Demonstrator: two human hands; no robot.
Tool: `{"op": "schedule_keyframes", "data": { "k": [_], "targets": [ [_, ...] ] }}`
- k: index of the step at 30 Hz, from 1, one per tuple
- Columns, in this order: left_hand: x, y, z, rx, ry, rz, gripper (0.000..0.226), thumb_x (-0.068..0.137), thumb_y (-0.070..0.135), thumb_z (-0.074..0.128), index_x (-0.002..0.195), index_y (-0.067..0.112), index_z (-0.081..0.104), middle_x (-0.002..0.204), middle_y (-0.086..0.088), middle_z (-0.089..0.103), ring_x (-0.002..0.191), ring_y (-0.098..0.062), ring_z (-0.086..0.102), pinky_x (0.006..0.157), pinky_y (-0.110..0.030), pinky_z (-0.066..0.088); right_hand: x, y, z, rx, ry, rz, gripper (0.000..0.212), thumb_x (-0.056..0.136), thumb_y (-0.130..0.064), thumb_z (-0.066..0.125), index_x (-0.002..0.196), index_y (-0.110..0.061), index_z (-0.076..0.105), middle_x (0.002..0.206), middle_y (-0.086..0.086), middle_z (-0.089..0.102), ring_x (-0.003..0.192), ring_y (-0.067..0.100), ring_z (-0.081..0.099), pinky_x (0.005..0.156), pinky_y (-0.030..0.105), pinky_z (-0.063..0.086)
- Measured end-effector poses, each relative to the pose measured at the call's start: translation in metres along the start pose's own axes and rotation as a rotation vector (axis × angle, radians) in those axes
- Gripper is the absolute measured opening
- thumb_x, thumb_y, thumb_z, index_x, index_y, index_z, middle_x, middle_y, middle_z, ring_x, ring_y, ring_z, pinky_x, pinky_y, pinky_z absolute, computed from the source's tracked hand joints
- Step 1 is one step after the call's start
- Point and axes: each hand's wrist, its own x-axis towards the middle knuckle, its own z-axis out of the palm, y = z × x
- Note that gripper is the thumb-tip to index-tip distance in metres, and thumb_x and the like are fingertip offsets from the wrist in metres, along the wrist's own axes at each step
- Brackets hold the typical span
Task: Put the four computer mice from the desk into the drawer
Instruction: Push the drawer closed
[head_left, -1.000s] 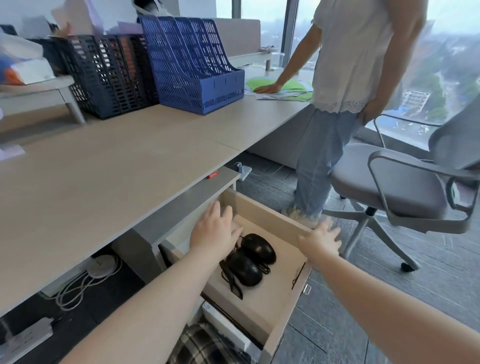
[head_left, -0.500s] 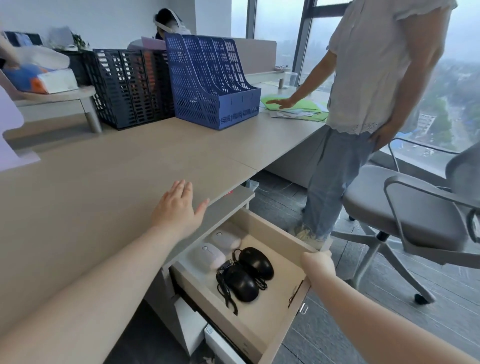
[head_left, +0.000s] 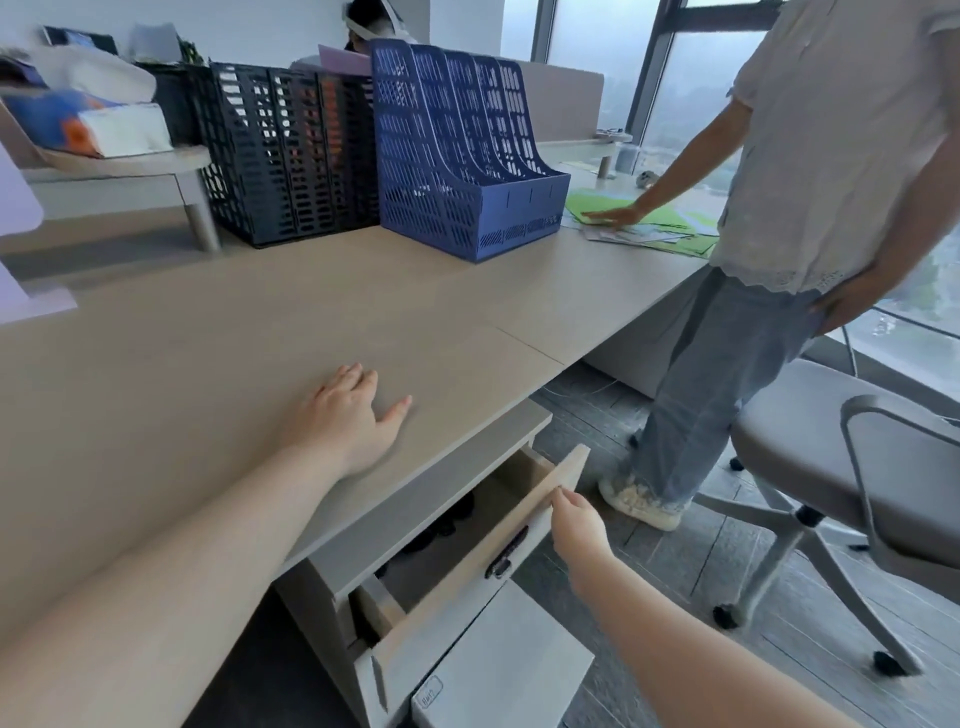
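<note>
The desk's drawer (head_left: 462, 571) stands only a little way out from under the beige desk (head_left: 234, 343). Through the narrow gap I see a dark shape of black mice (head_left: 445, 521) inside; the white mice are hidden under the desk edge. My right hand (head_left: 577, 527) has its fingertips on the top edge of the drawer front, near the black handle (head_left: 505, 553). My left hand (head_left: 347, 410) lies flat on the desktop above the drawer, fingers spread, holding nothing. No mouse is on the desk.
A blue file rack (head_left: 467, 171) and a black one (head_left: 291, 156) stand at the back of the desk. A person (head_left: 789, 208) stands to the right, one hand on green papers (head_left: 649, 223). A grey office chair (head_left: 841, 467) is close on the right. A lower white drawer (head_left: 498, 670) sits beneath.
The drawer has slid most of the way in, pushed by my right hand. My left hand left the drawer and now rests on the desktop. All mice were visible inside before.
</note>
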Motion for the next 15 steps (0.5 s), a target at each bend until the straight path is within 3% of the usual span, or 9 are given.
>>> {"op": "schedule_keyframes", "data": {
  "k": [5, 7, 9, 12, 13, 14, 15],
  "targets": [
    [0.008, -0.001, -0.003, 0.033, -0.009, 0.023, 0.074, 0.091, 0.061, 0.024, 0.149, 0.015, 0.021, 0.161, -0.001, 0.013, 0.149, -0.015, 0.009, 0.121, -0.037, 0.012, 0.009, -0.015, 0.024, 0.087, -0.086, 0.027, 0.044, 0.103, -0.016, 0.031, 0.147, -0.014, 0.034, 0.149, 0.016, 0.041, 0.132, 0.035, 0.044, 0.104, 0.038, 0.042],
    [0.011, -0.001, -0.003, 0.04, -0.008, 0.03, 0.073, 0.092, 0.061, 0.025, 0.149, 0.015, 0.022, 0.161, -0.001, 0.014, 0.149, -0.014, 0.01, 0.12, -0.036, 0.012, 0.015, -0.017, 0.03, 0.055, -0.109, 0.012, 0.043, 0.103, -0.012, 0.03, 0.146, -0.008, 0.035, 0.147, 0.023, 0.039, 0.126, 0.038, 0.049, 0.092, 0.034, 0.047],
    [0.013, 0.0, -0.004, 0.046, -0.009, 0.038, 0.073, 0.092, 0.061, 0.025, 0.149, 0.015, 0.021, 0.161, -0.001, 0.013, 0.149, -0.014, 0.009, 0.12, -0.036, 0.011, 0.022, -0.015, 0.037, 0.054, -0.052, 0.013, 0.043, 0.1, -0.011, 0.035, 0.141, -0.014, 0.045, 0.143, 0.016, 0.048, 0.111, 0.036, 0.058, 0.093, 0.036, 0.048],
    [0.013, 0.0, -0.003, 0.045, -0.014, 0.048, 0.073, 0.092, 0.06, 0.024, 0.149, 0.015, 0.02, 0.161, -0.002, 0.012, 0.149, -0.015, 0.008, 0.122, -0.036, 0.01, 0.027, -0.014, 0.046, -0.012, -0.069, 0.001, 0.055, 0.096, -0.003, 0.03, 0.147, -0.023, 0.036, 0.139, 0.002, 0.053, 0.119, 0.031, 0.057, 0.1, 0.038, 0.046],
    [0.013, 0.0, -0.003, 0.044, -0.014, 0.049, 0.073, 0.092, 0.06, 0.024, 0.149, 0.015, 0.019, 0.161, -0.002, 0.012, 0.149, -0.015, 0.008, 0.122, -0.035, 0.01, 0.026, -0.014, 0.048, -0.01, -0.069, -0.003, 0.056, 0.096, -0.002, 0.029, 0.148, -0.023, 0.035, 0.136, 0.003, 0.055, 0.107, 0.03, 0.062, 0.089, 0.036, 0.05],
    [0.013, -0.001, -0.003, 0.045, -0.013, 0.051, 0.073, 0.092, 0.06, 0.024, 0.149, 0.015, 0.019, 0.161, -0.002, 0.012, 0.149, -0.015, 0.008, 0.122, -0.035, 0.01, 0.026, -0.013, 0.05, -0.004, -0.061, -0.014, 0.058, 0.095, -0.001, 0.029, 0.148, -0.024, 0.034, 0.13, 0.005, 0.059, 0.083, 0.024, 0.061, 0.07, 0.029, 0.05],
    [0.013, -0.001, -0.003, 0.047, -0.012, 0.049, 0.073, 0.092, 0.06, 0.024, 0.149, 0.014, 0.019, 0.161, -0.002, 0.012, 0.149, -0.015, 0.008, 0.122, -0.036, 0.01, 0.028, -0.012, 0.052, -0.009, -0.05, -0.008, 0.06, 0.094, 0.001, 0.028, 0.148, -0.025, 0.033, 0.124, 0.006, 0.061, 0.064, 0.017, 0.05, 0.055, 0.023, 0.043]
  ]
}}
